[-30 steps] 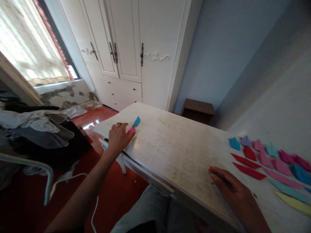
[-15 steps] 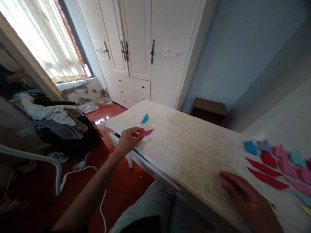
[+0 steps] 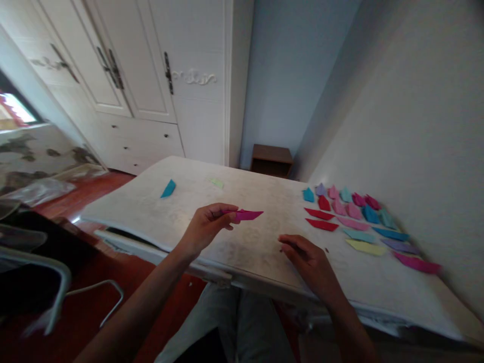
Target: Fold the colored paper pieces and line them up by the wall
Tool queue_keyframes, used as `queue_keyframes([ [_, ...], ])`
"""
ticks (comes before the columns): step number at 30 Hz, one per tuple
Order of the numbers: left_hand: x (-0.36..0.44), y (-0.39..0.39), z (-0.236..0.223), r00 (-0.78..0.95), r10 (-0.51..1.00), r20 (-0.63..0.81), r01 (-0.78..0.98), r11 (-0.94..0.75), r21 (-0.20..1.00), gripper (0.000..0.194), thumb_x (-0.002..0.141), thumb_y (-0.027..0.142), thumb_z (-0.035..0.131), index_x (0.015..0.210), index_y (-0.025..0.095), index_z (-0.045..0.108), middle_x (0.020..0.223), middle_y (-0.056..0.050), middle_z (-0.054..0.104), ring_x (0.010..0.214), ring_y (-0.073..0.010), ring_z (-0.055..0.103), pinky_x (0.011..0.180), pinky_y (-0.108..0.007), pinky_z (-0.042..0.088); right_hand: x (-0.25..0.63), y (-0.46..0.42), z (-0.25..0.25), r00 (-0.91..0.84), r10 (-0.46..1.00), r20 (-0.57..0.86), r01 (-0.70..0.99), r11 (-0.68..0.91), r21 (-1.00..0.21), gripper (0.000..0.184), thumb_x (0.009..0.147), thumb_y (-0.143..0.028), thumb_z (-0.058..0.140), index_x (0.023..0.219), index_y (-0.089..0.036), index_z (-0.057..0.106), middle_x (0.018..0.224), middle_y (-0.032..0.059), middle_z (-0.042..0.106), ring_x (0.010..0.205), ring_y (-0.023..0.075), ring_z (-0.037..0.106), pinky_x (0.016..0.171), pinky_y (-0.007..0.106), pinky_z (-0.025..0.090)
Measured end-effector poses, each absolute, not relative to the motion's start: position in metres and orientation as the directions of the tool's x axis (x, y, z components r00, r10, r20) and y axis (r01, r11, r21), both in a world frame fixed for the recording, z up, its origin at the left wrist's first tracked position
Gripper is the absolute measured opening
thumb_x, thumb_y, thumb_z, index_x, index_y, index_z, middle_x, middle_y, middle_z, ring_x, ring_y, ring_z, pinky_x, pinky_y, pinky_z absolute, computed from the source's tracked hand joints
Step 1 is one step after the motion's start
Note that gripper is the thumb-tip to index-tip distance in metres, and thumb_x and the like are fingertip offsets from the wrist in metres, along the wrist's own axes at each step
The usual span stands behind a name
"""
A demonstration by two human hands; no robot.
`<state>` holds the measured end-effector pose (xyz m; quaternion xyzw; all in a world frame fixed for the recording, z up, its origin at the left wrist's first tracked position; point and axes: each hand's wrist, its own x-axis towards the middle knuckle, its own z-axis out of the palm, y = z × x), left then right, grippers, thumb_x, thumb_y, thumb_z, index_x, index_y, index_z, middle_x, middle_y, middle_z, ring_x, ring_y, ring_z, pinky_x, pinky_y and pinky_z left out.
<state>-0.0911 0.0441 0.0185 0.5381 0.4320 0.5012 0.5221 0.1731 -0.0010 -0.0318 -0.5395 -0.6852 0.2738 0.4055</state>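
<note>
A magenta folded paper boat (image 3: 249, 215) is pinched between the thumb and fingers of my left hand (image 3: 212, 224), held over the middle of the table with its pointed end to the right. My right hand (image 3: 304, 259) rests at the table's near side, empty, its fingers loosely bent and the thumb slightly apart. Farther left on the tabletop lie a blue folded paper piece (image 3: 168, 188) and a pale green one (image 3: 217, 182). Rows of folded paper pieces stand at the right, among them a red flat boat (image 3: 322, 225) and a yellow boat (image 3: 365, 247).
The white table (image 3: 260, 191) has a partly open drawer (image 3: 132, 244) along its near edge. Behind it stand a white wardrobe (image 3: 200, 116) and a small brown cabinet (image 3: 272, 151). A wall bounds the right side. A curved metal tube (image 3: 62, 275) is at the lower left.
The view has turned right, bringing more of the paper rows into sight. My left hand has carried the magenta paper boat rightward, closer to my right hand.
</note>
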Motion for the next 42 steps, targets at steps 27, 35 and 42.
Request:
queue_keyframes([
  [27,0.105,0.08,-0.017,0.54,0.8,0.263,0.606,-0.586,0.538,0.023,0.086,0.028,0.058,0.101,0.017,0.073,0.106,-0.01,0.067,0.09,-0.0224,0.066,0.084,-0.033,0.051,0.239,-0.028,-0.034,0.045,0.927,0.373,0.659,0.253,-0.709,0.025,0.09,-0.026,0.054,0.111,-0.022,0.068,0.113,0.0076,0.068,0.106,0.0225,0.062,0.096,0.038,0.049],
  [35,0.102,0.084,-0.024,0.675,0.684,0.276,0.556,-0.718,0.42,0.027,0.09,0.036,0.056,0.107,0.025,0.073,0.115,-0.006,0.064,0.093,-0.0212,0.065,0.084,-0.033,0.051,0.238,-0.029,-0.037,0.042,0.902,0.43,0.733,0.264,-0.627,0.022,0.091,-0.024,0.053,0.107,-0.021,0.069,0.113,0.0087,0.066,0.109,0.0229,0.058,0.1,0.04,0.047],
  [42,0.103,0.086,-0.027,0.666,0.69,0.285,0.555,-0.713,0.429,0.026,0.088,0.039,0.06,0.104,0.025,0.074,0.109,-0.006,0.067,0.09,-0.0216,0.066,0.082,-0.031,0.051,0.238,-0.028,-0.042,0.191,0.852,0.488,0.746,0.197,-0.636,0.025,0.092,-0.03,0.053,0.11,-0.023,0.069,0.118,0.0107,0.064,0.113,0.0254,0.057,0.102,0.046,0.045],
])
